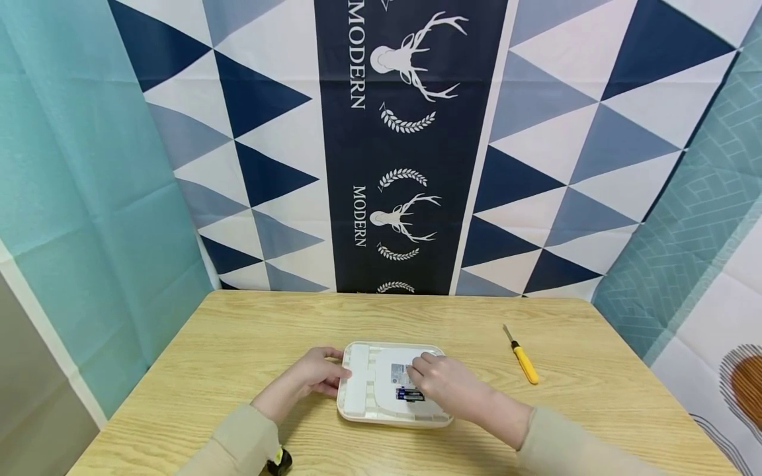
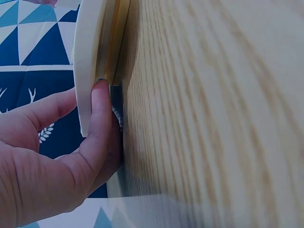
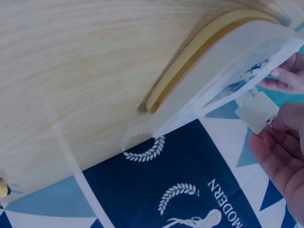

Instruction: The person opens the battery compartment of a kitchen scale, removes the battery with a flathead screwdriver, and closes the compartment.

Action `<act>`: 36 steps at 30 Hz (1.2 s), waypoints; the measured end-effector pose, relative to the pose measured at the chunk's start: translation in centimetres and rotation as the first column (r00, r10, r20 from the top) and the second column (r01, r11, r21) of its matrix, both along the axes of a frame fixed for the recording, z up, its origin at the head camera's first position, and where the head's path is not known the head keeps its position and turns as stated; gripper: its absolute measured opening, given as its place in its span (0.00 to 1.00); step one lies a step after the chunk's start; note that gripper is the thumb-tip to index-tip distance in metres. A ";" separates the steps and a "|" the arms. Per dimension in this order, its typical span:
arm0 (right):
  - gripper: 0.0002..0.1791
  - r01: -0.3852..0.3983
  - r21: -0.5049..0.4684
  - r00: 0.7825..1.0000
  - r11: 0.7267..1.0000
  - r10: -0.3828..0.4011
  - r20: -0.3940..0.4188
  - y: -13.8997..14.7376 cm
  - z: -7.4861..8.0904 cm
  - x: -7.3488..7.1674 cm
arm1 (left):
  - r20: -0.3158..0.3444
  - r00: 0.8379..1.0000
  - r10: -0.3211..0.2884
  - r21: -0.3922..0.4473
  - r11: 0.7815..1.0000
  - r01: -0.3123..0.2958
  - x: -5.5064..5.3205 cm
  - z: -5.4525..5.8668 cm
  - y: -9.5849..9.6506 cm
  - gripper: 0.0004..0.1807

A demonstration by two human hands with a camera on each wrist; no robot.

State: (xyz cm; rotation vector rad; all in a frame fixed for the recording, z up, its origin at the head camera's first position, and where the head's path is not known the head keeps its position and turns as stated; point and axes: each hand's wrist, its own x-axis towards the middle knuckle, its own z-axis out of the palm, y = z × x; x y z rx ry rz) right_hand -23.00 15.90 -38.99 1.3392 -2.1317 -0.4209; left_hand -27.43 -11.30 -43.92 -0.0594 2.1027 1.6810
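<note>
A flat white device (image 1: 356,380) with rounded corners lies on the table, its back facing up. A printed label (image 1: 399,374) and an opening with dark blue batteries (image 1: 409,395) show on that back. My left hand (image 1: 315,371) grips its left edge, thumb on one side and fingers on the other, as the left wrist view shows. Over the right part of the device, my right hand (image 1: 449,387) pinches a small white battery cover (image 3: 255,113) between thumb and fingers. In the head view that cover is hidden by the hand.
A screwdriver (image 1: 524,361) with a yellow handle lies to the right on the wooden table (image 1: 268,317). A dark object (image 1: 280,461) shows by my left sleeve. Patterned cloth (image 1: 411,145) hangs behind the table's far edge, with more cloth at both sides.
</note>
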 end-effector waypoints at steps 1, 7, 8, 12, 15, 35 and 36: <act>0.13 0.002 0.000 1.000 1.000 -0.002 -0.006 0.1 0.1 -0.1 | 0.001 1.000 -0.005 0.004 1.000 0.005 0.1 0.0 -0.1 0.31; 0.13 0.010 -0.025 1.000 1.000 -0.011 -0.025 1.1 0.8 -0.5 | -0.011 1.000 -0.022 0.024 0.999 0.022 0.5 -0.2 -0.2 0.28; 0.13 0.009 -0.033 1.000 0.999 -0.010 -0.028 1.3 0.9 -0.6 | -0.014 1.000 -0.024 0.024 0.999 0.024 0.5 -0.2 -0.2 0.27; 0.12 -0.010 -0.087 0.999 0.996 0.006 -0.048 2.1 1.3 -1.0 | -0.017 0.999 -0.030 0.022 0.999 0.031 0.7 -0.2 -0.2 0.27; 0.11 -0.015 -0.130 0.999 0.991 0.008 -0.052 2.8 1.4 -1.4 | -0.019 0.999 -0.035 0.024 0.999 0.035 0.7 -0.2 -0.2 0.27; 0.07 0.062 -0.190 0.996 0.980 -0.072 -0.048 6.3 1.4 -3.2 | -0.005 1.000 -0.012 0.009 1.000 0.012 0.6 -0.1 0.0 0.24; 0.08 0.073 -0.186 0.996 0.980 -0.082 -0.043 6.5 1.4 -3.3 | -0.005 1.000 -0.012 0.009 1.000 0.013 0.6 -0.1 0.0 0.25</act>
